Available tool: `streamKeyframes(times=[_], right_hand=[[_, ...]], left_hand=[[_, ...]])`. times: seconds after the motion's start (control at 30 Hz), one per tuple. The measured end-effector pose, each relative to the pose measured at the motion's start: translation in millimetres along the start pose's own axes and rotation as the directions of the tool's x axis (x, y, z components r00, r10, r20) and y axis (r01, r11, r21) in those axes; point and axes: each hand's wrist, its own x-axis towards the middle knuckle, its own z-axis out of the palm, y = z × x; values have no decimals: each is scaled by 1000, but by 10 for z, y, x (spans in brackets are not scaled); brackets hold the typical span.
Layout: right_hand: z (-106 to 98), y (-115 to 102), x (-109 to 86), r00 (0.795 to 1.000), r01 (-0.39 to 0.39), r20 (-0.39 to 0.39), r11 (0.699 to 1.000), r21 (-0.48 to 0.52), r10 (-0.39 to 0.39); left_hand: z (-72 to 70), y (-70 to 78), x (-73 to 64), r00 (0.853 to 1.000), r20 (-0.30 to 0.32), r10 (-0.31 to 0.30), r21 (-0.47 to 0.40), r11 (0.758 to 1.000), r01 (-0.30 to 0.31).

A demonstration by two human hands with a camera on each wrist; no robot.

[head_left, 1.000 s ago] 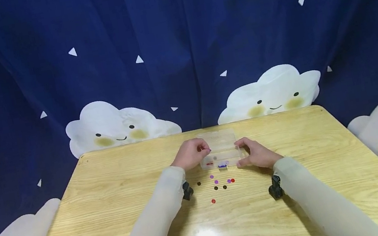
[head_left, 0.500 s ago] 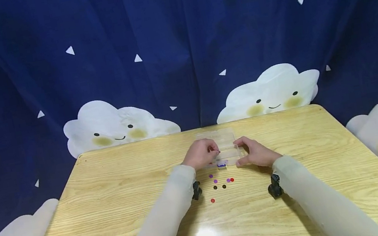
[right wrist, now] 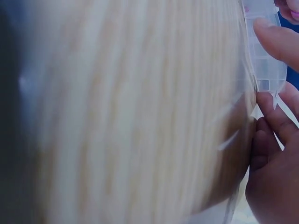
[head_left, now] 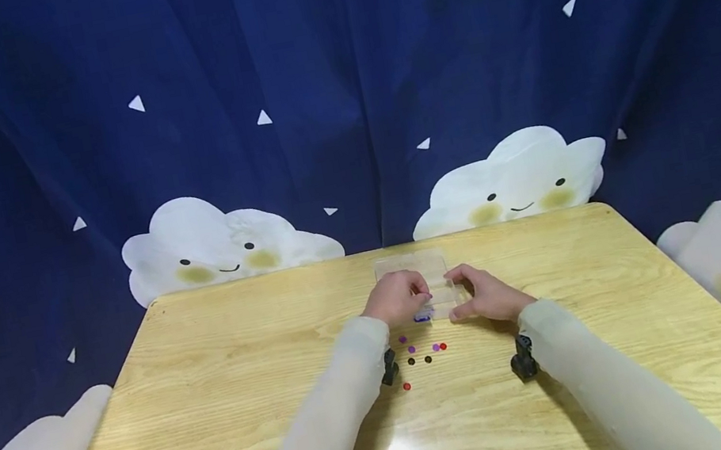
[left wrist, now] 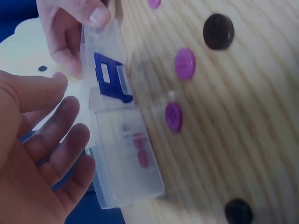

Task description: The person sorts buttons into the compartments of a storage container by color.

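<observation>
A clear plastic compartment box [head_left: 443,297] lies open near the table's far edge, with a blue latch [left wrist: 110,77] on its front wall. My left hand [head_left: 397,297] is over the box and pinches a small purple-pink button [right wrist: 295,14] between thumb and index finger. The other fingers of that hand are loosely bent in the left wrist view. At the box's right end my right hand [head_left: 492,297] grips it, thumb [right wrist: 275,42] at the front and fingers round the end. Reddish buttons [left wrist: 142,157] sit in the front left compartment.
In front of the box, loose buttons lie on the wooden table [head_left: 231,392]: purple ones [left wrist: 185,63], black ones [left wrist: 218,31] and red ones [head_left: 407,386]. A dark blue curtain [head_left: 303,66] with white clouds hangs behind the table.
My left hand has moved right across the box with the button, from its left side to over the front middle. The right hand keeps its grip on the box's right end.
</observation>
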Motion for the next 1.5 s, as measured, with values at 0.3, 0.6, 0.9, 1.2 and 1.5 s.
streamKeyframes(times=[0.3, 0.6, 0.9, 1.2, 1.5], right_hand=[[29, 40, -13, 1000, 7, -3, 1000, -1, -7], [-5, 35, -12, 1000, 12, 6, 1000, -5, -12], [14, 14, -8, 1000, 17, 1, 1000, 21, -17], [19, 38, -13, 1000, 25, -4, 1000, 14, -25], [8, 20, -35, 1000, 28, -7, 1000, -12, -28]], left_hand=[[87, 36, 8, 1000, -3, 14, 37, 999, -14], [96, 52, 30, 1000, 8, 3, 50, 999, -3], [107, 87, 3, 1000, -11, 16, 91, 996, -15], [144, 93, -10, 999, -36, 7, 129, 992, -2], [146, 59, -6, 1000, -30, -5, 111, 994, 8]])
